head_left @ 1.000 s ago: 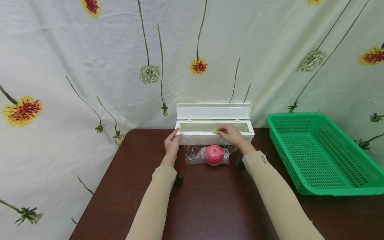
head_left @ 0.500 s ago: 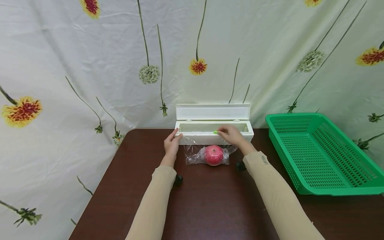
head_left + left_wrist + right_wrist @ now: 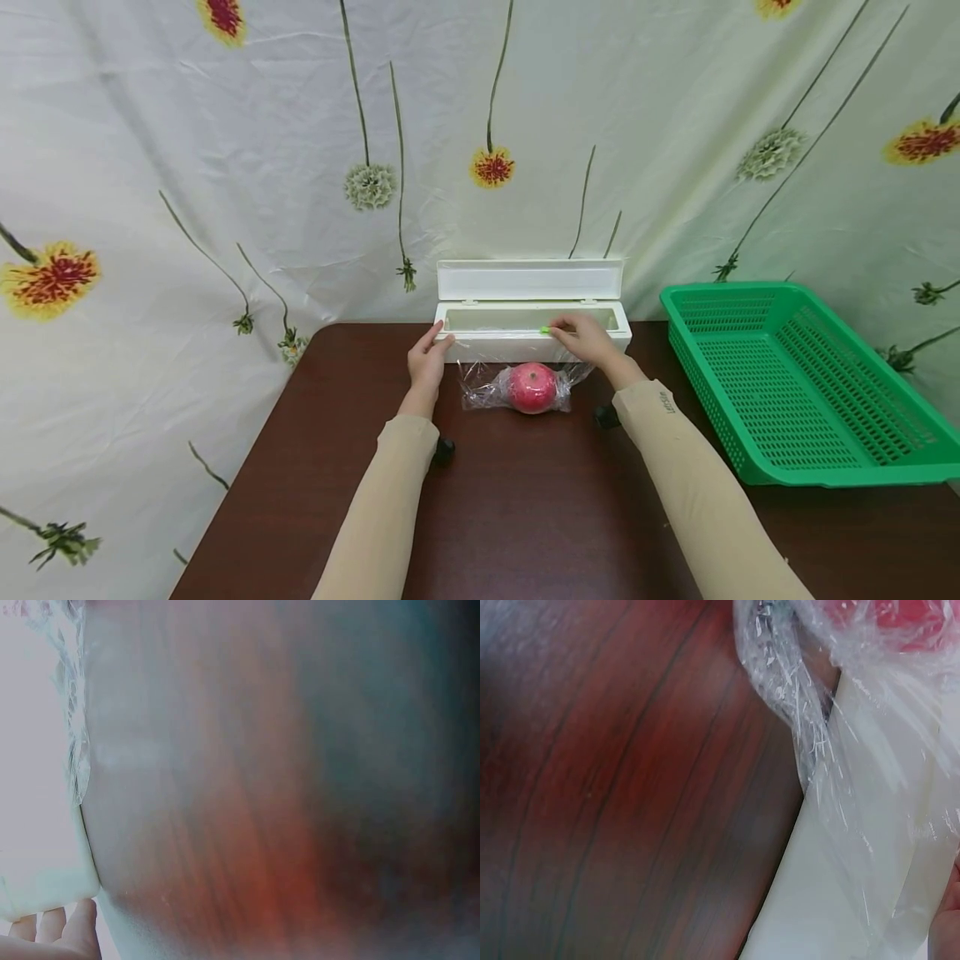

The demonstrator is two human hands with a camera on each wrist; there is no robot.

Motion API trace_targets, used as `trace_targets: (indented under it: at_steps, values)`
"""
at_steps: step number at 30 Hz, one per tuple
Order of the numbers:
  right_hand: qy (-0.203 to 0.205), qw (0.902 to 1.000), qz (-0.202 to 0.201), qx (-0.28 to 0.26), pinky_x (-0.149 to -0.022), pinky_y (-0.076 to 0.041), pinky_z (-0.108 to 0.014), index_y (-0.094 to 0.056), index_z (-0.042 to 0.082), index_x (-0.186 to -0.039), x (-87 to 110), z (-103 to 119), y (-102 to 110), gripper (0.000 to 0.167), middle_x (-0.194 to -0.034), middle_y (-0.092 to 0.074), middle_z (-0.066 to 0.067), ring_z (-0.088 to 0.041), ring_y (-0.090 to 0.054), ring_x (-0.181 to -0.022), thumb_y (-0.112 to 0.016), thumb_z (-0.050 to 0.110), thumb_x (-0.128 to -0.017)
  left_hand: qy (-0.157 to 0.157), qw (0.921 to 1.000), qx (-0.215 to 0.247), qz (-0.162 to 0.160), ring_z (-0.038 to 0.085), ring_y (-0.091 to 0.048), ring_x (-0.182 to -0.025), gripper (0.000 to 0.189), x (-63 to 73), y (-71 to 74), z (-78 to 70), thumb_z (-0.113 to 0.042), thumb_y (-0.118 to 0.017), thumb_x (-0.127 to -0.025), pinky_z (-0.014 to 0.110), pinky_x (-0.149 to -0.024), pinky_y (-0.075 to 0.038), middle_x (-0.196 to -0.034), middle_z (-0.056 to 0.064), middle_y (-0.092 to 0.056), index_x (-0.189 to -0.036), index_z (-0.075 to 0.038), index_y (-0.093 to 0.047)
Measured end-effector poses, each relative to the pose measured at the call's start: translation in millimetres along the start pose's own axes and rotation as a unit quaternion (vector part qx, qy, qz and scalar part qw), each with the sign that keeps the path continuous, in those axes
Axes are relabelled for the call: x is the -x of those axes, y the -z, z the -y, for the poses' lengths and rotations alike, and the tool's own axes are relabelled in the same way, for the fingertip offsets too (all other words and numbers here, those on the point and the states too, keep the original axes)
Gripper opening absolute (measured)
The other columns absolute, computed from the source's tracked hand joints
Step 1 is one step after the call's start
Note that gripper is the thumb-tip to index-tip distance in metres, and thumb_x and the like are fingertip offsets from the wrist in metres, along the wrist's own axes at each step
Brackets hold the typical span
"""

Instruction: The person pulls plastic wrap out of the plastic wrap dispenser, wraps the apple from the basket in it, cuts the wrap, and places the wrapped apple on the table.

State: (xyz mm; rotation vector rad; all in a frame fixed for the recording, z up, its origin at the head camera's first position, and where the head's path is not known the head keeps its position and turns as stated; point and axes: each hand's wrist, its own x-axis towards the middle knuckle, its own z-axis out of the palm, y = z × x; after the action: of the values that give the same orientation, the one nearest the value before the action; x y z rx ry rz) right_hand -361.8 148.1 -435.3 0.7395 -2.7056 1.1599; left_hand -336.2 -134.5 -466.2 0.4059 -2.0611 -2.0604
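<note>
A white cling film dispenser box (image 3: 474,348) stands at the back of the table, its lid raised. My left hand (image 3: 427,368) grips the box's left end, thumb at the front edge; the left wrist view has its fingers (image 3: 81,922) against the box end. With my right hand (image 3: 591,342) I pinch a small bright green slider (image 3: 544,330) on the box's front rim, right of the middle. Clear film (image 3: 480,394) hangs from that rim down to a red, apple-like fruit (image 3: 532,387) wrapped in it. The right wrist view shows the crumpled film (image 3: 780,682) over the box front.
A green perforated plastic basket (image 3: 817,400) stands on the right side of the dark brown table (image 3: 510,517). Behind the table hangs a white flowered cloth (image 3: 285,125). Black wrist cameras (image 3: 444,451) sit under both sleeves.
My right hand has slid a little to the right along the front rim with the green slider. My left hand keeps its grip on the box end, and the fruit stays in place.
</note>
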Motion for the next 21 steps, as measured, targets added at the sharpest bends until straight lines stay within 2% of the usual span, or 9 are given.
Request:
trace_targets:
  at_steps: [21]
  values:
    - [0.004,0.9999,-0.010,0.003,-0.093,-0.045,-0.046,-0.064,-0.006,-0.103,9.5,-9.8,13.4,0.021,-0.102,-0.065,-0.021,-0.036,-0.059,-0.103,-0.057,0.012,-0.094,0.005,0.9999,0.004,0.012,0.020,-0.030,-0.135,0.043,2.2,0.8,-2.0,-0.023,-0.065,-0.089,0.036,-0.108,-0.028,-0.145,0.002,-0.040,-0.132,-0.021,-0.056]
